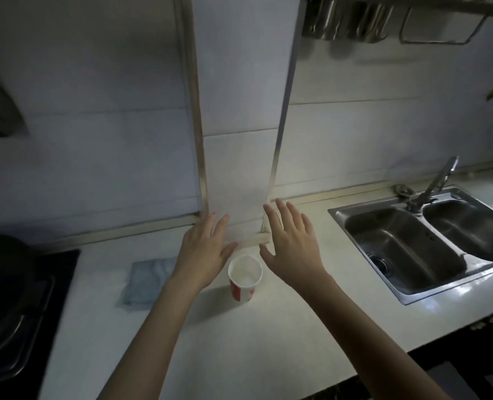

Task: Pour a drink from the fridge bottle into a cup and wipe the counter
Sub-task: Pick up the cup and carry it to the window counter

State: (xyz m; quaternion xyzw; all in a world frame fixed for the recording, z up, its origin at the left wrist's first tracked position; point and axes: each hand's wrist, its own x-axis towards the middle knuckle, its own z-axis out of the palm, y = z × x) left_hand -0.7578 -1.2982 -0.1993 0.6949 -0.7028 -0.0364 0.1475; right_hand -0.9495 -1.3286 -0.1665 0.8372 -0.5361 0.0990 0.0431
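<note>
- My cup (245, 280) stands upright on the desk (239, 342), mouth open, ready for pouring; its red-and-white print shows no readable writing.
- My left hand (203, 252) at its 10 o'clock and right hand (292, 246) at 2 hover spread, grasping nothing.
- A blue cloth (148, 281) lies at 9 o'clock, handy for wiping.
- No bottle in sight.

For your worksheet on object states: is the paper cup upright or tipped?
Upright: the paper cup stands on the counter, open rim facing up.
</note>
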